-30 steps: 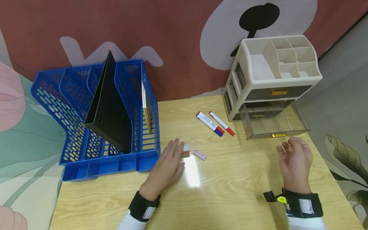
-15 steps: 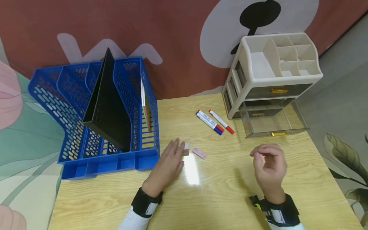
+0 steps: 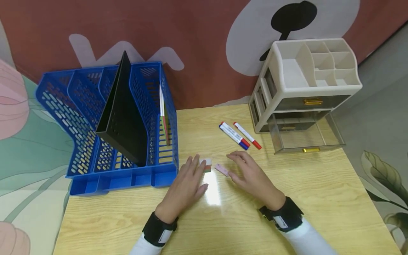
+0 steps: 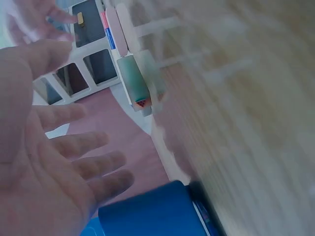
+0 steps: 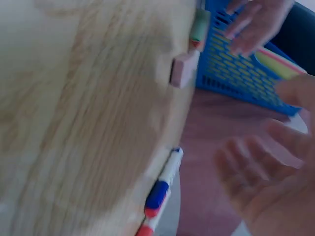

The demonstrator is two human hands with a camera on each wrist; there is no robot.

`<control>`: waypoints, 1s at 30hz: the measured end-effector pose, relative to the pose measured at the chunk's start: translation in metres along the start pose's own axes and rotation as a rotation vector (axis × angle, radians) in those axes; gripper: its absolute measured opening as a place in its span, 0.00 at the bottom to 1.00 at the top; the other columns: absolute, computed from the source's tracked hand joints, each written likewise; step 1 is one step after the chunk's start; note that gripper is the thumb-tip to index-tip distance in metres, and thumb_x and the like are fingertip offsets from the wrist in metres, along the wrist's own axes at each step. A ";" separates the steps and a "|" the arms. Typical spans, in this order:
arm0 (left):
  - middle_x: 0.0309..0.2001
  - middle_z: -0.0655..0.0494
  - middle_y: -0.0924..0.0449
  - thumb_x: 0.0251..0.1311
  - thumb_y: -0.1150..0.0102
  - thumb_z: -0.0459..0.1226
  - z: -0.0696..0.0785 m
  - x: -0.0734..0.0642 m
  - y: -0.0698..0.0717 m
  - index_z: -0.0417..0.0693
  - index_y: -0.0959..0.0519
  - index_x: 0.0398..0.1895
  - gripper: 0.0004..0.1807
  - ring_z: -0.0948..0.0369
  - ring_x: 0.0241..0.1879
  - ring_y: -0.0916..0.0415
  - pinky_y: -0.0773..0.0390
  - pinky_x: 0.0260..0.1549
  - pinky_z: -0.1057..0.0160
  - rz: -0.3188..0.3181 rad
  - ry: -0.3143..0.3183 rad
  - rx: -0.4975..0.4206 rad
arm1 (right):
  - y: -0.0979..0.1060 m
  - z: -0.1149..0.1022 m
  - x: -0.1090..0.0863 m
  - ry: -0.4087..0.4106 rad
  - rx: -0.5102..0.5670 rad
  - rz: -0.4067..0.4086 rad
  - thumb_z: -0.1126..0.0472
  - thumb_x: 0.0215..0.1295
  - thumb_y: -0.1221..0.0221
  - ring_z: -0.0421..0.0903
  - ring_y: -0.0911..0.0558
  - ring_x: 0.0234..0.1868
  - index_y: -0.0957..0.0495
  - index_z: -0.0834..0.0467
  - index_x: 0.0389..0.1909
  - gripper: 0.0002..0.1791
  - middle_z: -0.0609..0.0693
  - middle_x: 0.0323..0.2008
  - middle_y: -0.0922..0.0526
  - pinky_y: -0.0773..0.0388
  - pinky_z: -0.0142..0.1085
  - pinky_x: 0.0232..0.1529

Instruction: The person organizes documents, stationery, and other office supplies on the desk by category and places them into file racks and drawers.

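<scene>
My left hand (image 3: pixel 182 189) is spread low over the table, its fingertips right at a small block with white, orange and green parts (image 3: pixel 207 165), which looks like an eraser in a sleeve. Beside that block lies a pink eraser (image 3: pixel 221 170). My right hand (image 3: pixel 255 180) reaches in from the right with fingers bent and thumb apart, the thumb tip close to the pink eraser's right end. In the right wrist view a gap shows between the fingers and the pink eraser (image 5: pixel 184 69). From the left wrist the green side of the sleeved block (image 4: pixel 134 78) shows; that palm holds nothing.
Behind the hands lie three markers (image 3: pixel 234 136), two red-capped and one blue-capped. A blue file rack (image 3: pixel 124 182) with a black folder (image 3: pixel 127 117) and thin booklets (image 3: pixel 163 118) stands left. A white organizer (image 3: pixel 283 90) stands back right, its clear drawer (image 3: pixel 306 147) pulled out.
My right hand has moved left from the front of the clear drawer to beside the pink eraser, its fingers spreading. The left hand stays nearly in place by the sleeved block.
</scene>
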State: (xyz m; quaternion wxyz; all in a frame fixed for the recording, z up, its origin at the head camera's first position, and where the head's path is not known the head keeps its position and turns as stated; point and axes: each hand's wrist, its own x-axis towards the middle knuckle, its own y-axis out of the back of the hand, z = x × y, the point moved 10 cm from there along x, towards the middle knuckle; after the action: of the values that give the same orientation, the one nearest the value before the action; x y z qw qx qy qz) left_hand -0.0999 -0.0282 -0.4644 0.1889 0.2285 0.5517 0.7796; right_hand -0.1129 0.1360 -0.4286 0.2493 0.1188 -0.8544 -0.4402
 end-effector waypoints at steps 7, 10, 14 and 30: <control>0.75 0.38 0.48 0.60 0.47 0.62 0.001 -0.004 0.001 0.48 0.45 0.76 0.47 0.40 0.72 0.51 0.39 0.67 0.40 -0.006 -0.029 0.029 | -0.043 0.009 0.011 -0.070 -0.054 -0.200 0.55 0.58 0.36 0.53 0.26 0.57 0.25 0.59 0.61 0.29 0.58 0.58 0.25 0.24 0.49 0.56; 0.75 0.38 0.48 0.59 0.49 0.64 0.003 -0.006 0.001 0.48 0.45 0.76 0.47 0.39 0.72 0.51 0.39 0.66 0.39 -0.011 -0.054 0.041 | -0.048 0.008 0.014 -0.083 -0.055 -0.214 0.56 0.56 0.34 0.54 0.25 0.54 0.24 0.59 0.60 0.29 0.57 0.55 0.23 0.23 0.49 0.55; 0.76 0.39 0.50 0.60 0.51 0.65 0.005 -0.010 0.000 0.47 0.46 0.76 0.48 0.40 0.73 0.53 0.39 0.67 0.39 -0.026 -0.076 0.056 | -0.054 0.006 0.017 -0.091 -0.080 -0.229 0.58 0.55 0.34 0.54 0.25 0.49 0.22 0.59 0.56 0.26 0.57 0.50 0.22 0.21 0.48 0.50; 0.77 0.40 0.52 0.65 0.54 0.61 0.004 -0.020 0.000 0.45 0.50 0.77 0.45 0.41 0.74 0.56 0.41 0.68 0.40 -0.062 -0.058 0.062 | -0.055 -0.011 0.020 0.017 -0.142 -0.169 0.68 0.63 0.39 0.49 0.24 0.33 0.18 0.58 0.43 0.09 0.54 0.35 0.20 0.20 0.41 0.34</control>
State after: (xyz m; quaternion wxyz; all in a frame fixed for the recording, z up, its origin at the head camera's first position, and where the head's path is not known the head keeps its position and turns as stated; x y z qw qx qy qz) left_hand -0.0810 -0.0359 -0.4663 0.2216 0.2398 0.5766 0.7490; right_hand -0.1252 0.0880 -0.4616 0.2264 0.1763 -0.8057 -0.5182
